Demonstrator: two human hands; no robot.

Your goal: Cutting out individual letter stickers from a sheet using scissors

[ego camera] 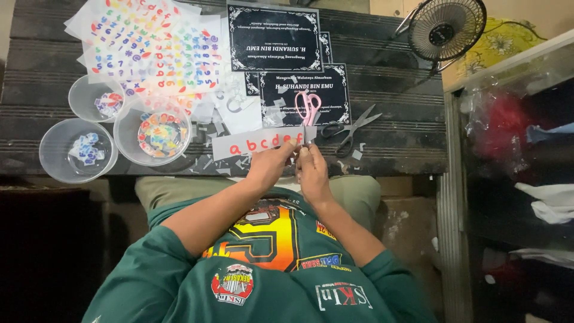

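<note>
A small craft workshop: sticker sheets [149, 45], scissors [350, 128] and printed plaques [274, 37] cover the bench [394, 152].

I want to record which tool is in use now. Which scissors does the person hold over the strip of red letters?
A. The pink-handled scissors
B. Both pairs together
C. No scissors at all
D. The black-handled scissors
A: the right hand holds the pink-handled scissors at the end of the strip of red letters, which the left hand steadies, while the black-handled scissors lie untouched on the table.
</note>
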